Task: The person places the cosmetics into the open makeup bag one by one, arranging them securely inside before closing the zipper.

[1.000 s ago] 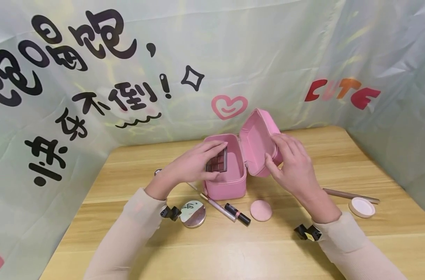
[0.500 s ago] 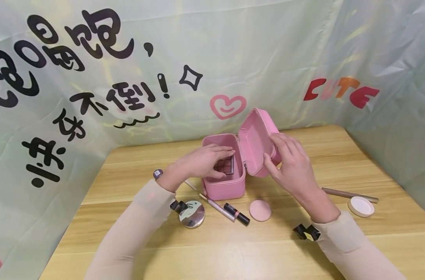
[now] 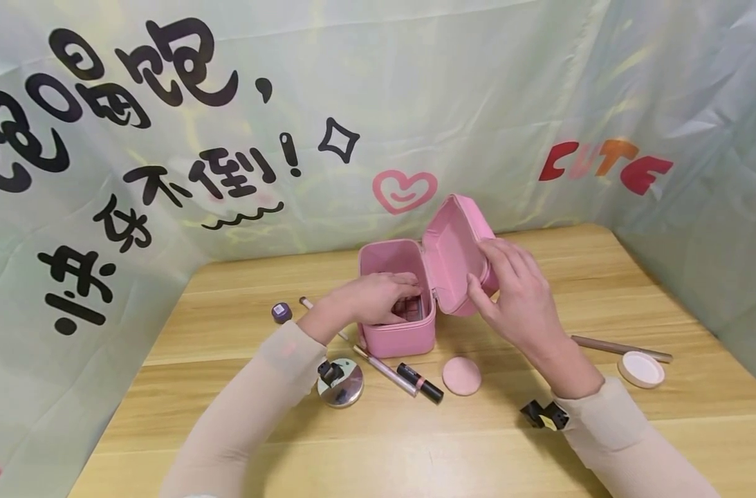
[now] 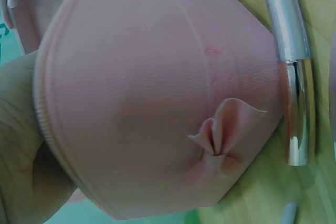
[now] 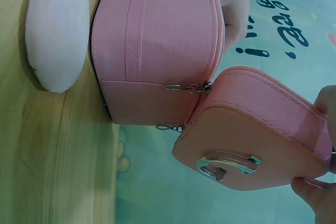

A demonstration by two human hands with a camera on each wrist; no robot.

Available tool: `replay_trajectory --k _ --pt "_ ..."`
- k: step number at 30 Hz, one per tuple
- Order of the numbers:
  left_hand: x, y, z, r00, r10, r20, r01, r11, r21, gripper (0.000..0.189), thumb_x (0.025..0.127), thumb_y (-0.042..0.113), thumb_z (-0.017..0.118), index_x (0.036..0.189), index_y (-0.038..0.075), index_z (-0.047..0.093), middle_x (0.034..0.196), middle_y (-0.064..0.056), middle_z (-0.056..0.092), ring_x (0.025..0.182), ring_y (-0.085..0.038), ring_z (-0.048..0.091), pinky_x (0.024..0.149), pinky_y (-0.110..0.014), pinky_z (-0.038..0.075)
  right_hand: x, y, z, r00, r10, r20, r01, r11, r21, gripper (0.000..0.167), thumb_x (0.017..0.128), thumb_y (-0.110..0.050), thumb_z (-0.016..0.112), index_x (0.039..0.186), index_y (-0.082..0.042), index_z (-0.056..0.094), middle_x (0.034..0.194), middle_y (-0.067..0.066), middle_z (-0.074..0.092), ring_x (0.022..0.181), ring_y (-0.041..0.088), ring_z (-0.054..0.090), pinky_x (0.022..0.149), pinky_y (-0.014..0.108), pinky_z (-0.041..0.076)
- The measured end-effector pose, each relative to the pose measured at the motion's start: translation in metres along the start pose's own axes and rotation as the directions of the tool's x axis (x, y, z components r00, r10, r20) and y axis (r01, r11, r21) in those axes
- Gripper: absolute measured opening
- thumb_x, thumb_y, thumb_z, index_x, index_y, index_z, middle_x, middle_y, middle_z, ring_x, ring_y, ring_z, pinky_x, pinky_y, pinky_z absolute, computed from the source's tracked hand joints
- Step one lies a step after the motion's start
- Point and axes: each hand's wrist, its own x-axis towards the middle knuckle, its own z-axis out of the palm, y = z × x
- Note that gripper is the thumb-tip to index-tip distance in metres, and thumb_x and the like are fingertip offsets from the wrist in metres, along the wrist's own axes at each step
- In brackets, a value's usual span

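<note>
In the head view a pink makeup case [image 3: 402, 340] stands at the back of the table with its lid [image 3: 455, 254] raised to the right. My left hand [image 3: 378, 299] reaches down into the case and grips a dark eyeshadow palette [image 3: 410, 308], mostly hidden by the fingers and the case wall. The lid's edge is held between thumb and fingers of my right hand [image 3: 519, 294]. From the left wrist, the case's outer wall shows a small bow [image 4: 223, 135]. The right wrist view shows the lid's top with a metal-trimmed handle [image 5: 226, 163].
In front of the case lie a silver mirror compact [image 3: 342, 387], a slim tube [image 3: 386, 370], a black-and-pink lipstick [image 3: 420, 383] and a round pink puff [image 3: 461, 375]. Left are a purple-capped jar [image 3: 281, 312] and a brush [image 3: 306, 302]. A brown pencil [image 3: 620, 348] and white round lid [image 3: 642, 369] lie right.
My left hand has lowered the palette deeper into the case and shifted slightly right, uncovering the purple-capped jar and the brush. The right hand stays on the lid.
</note>
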Motion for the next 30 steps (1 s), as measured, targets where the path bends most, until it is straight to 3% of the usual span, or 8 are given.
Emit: replay_trajectory --k 7,13,20,25,30 --pt "0.006 -0.005 0.010 0.999 -0.028 0.016 0.029 0.998 -0.056 0.034 0.085 0.031 0.077 0.111 0.013 0.065 0.104 0.000 0.056 0.091 -0.009 0.051 0.082 -0.025 0.046 -0.001 0.000 0.002 1.000 0.002 -0.015 -0.002 1.000 0.014 0.049 0.090 -0.033 0.050 0.123 0.001 0.059 0.122 0.021 0.060 0.112 0.042 0.055 0.095 0.057 0.046" --pt "0.006 -0.006 0.010 0.998 -0.044 0.037 0.046 0.998 -0.051 0.037 0.091 0.035 0.070 0.119 0.011 0.064 0.114 -0.003 0.060 0.103 -0.015 0.058 0.095 -0.030 0.047 -0.002 -0.001 0.002 1.000 0.003 -0.008 -0.003 1.000 0.003 0.050 0.091 -0.034 0.049 0.123 0.002 0.059 0.122 0.021 0.060 0.113 0.042 0.054 0.096 0.057 0.046" --pt "-0.002 -0.007 0.004 0.992 -0.101 -0.072 0.102 0.995 0.012 0.052 0.097 0.040 0.059 0.140 0.010 0.053 0.139 -0.009 0.054 0.131 -0.025 0.046 0.113 -0.038 0.032 -0.001 -0.001 0.002 1.000 0.002 -0.008 -0.002 1.000 -0.001 0.050 0.091 -0.035 0.048 0.123 0.002 0.059 0.122 0.022 0.060 0.113 0.042 0.054 0.094 0.057 0.047" --pt "-0.012 -0.006 0.002 0.983 -0.091 -0.162 0.096 0.995 0.023 0.051 0.100 0.039 0.054 0.142 0.011 0.050 0.141 -0.008 0.052 0.132 -0.026 0.043 0.115 -0.040 0.029 -0.001 -0.001 0.002 1.000 0.005 -0.005 -0.005 1.000 -0.002 0.050 0.091 -0.035 0.048 0.123 0.002 0.059 0.122 0.021 0.060 0.114 0.041 0.054 0.094 0.058 0.047" --pt "-0.026 -0.001 0.002 0.967 -0.126 -0.222 0.125 0.992 -0.019 0.054 0.100 0.044 0.051 0.141 0.009 0.049 0.143 -0.008 0.047 0.134 -0.026 0.040 0.116 -0.040 0.026 -0.002 -0.001 0.003 1.000 0.012 -0.008 -0.012 1.000 -0.002 0.050 0.090 -0.034 0.049 0.124 0.002 0.059 0.123 0.021 0.060 0.114 0.041 0.054 0.093 0.058 0.048"
